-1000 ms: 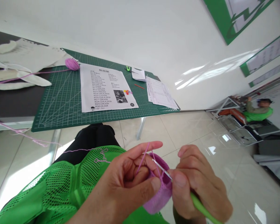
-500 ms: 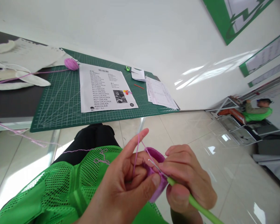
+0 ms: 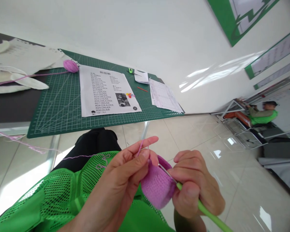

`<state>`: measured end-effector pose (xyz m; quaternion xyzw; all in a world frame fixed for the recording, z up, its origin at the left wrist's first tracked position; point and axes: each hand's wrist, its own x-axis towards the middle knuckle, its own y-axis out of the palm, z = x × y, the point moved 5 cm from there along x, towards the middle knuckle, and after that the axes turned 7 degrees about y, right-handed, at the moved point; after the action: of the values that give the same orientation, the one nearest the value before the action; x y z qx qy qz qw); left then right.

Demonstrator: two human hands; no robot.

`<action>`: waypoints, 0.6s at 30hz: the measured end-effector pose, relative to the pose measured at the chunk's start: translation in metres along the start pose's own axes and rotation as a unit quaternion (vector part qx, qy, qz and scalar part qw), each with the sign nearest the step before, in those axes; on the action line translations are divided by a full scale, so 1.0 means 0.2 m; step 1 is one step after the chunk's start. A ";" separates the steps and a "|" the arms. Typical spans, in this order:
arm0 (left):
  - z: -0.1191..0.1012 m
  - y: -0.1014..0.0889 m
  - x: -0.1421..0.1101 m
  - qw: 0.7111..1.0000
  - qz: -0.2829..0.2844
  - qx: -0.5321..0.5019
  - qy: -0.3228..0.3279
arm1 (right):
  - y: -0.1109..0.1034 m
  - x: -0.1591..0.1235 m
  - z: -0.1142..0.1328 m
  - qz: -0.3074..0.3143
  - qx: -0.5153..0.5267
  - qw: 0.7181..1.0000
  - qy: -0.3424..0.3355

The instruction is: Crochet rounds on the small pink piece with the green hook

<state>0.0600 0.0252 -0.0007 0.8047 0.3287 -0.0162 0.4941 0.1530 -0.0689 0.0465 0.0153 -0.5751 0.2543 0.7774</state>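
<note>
A cup-shaped pink crochet piece [image 3: 158, 187] hangs between my hands above my lap. My left hand [image 3: 130, 164] pinches its upper left rim between thumb and fingers, with the index finger stretched out and pink yarn [image 3: 140, 147] running over it. In my right hand [image 3: 195, 183] is a crochet hook [image 3: 203, 207] with a green handle, its metal tip lying at the rim of the piece. Whether the tip is inside a stitch I cannot tell. The yarn trails left across my green mesh vest.
On the table, a green cutting mat [image 3: 60, 119] carries a printed pattern sheet [image 3: 103, 93], a pink yarn ball [image 3: 71, 66], a red stick [image 3: 142, 89] and more papers [image 3: 165, 96]. White gloves [image 3: 26, 82] lie at left. Another person [image 3: 263, 112] sits at far right.
My left thumb has moved up to the rim near the index finger, which has tipped lower. More of the crochet piece's outer side now shows. The hook stays in my right hand.
</note>
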 end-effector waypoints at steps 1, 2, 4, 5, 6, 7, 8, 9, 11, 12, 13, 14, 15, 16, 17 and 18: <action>0.00 0.00 0.01 1.000 0.011 0.002 0.003 | 0.00 0.00 0.00 0.003 -0.007 1.000 0.003; 0.01 -0.01 0.01 1.000 0.026 0.011 0.013 | -0.01 0.00 -0.01 0.006 -0.014 1.000 0.006; 0.02 -0.02 0.01 0.997 0.061 0.040 0.035 | -0.02 0.01 -0.02 0.015 -0.028 0.999 0.002; 0.03 -0.02 0.01 0.994 0.076 0.060 0.044 | -0.03 0.01 -0.02 0.017 -0.037 0.999 -0.002; 0.04 -0.03 0.01 0.992 0.089 0.079 0.050 | -0.04 0.02 -0.03 0.019 -0.048 0.999 -0.011; 0.05 -0.03 0.00 0.989 0.096 0.098 0.055 | -0.04 0.02 -0.03 0.022 -0.059 0.998 -0.020; 0.05 -0.03 0.00 0.987 0.097 0.116 0.058 | -0.05 0.03 -0.04 0.028 -0.067 0.997 -0.025; 0.05 -0.03 -0.01 0.985 0.093 0.132 0.062 | -0.05 0.03 -0.05 0.032 -0.067 0.997 -0.028; 0.04 -0.03 -0.02 0.981 0.068 0.162 0.083 | -0.06 0.04 -0.06 0.035 -0.047 0.998 -0.016; 0.03 -0.03 -0.02 0.978 0.052 0.176 0.101 | -0.06 0.05 -0.07 0.033 -0.028 0.999 0.006; 0.02 -0.03 -0.02 0.974 0.039 0.186 0.124 | -0.07 0.05 -0.08 0.031 -0.004 0.999 0.040; 0.01 -0.02 -0.02 0.970 0.028 0.193 0.146 | -0.06 0.05 -0.10 0.032 0.024 0.996 0.077; 0.00 -0.02 -0.03 0.966 0.018 0.196 0.165 | -0.06 0.05 -0.11 0.036 0.053 0.991 0.114; -0.01 -0.02 -0.03 0.964 0.008 0.198 0.177 | -0.05 0.05 -0.11 0.044 0.081 0.985 0.146; -0.01 -0.02 -0.03 0.963 -0.002 0.200 0.183 | -0.04 0.05 -0.11 0.054 0.105 0.978 0.169; -0.02 -0.02 -0.04 0.961 -0.012 0.203 0.185 | -0.03 0.05 -0.11 0.064 0.123 0.973 0.185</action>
<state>0.0510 0.0253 0.0006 0.8733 0.4135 0.0608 0.2504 0.1767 -0.0627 0.0495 0.0264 -0.3858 0.3709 0.8443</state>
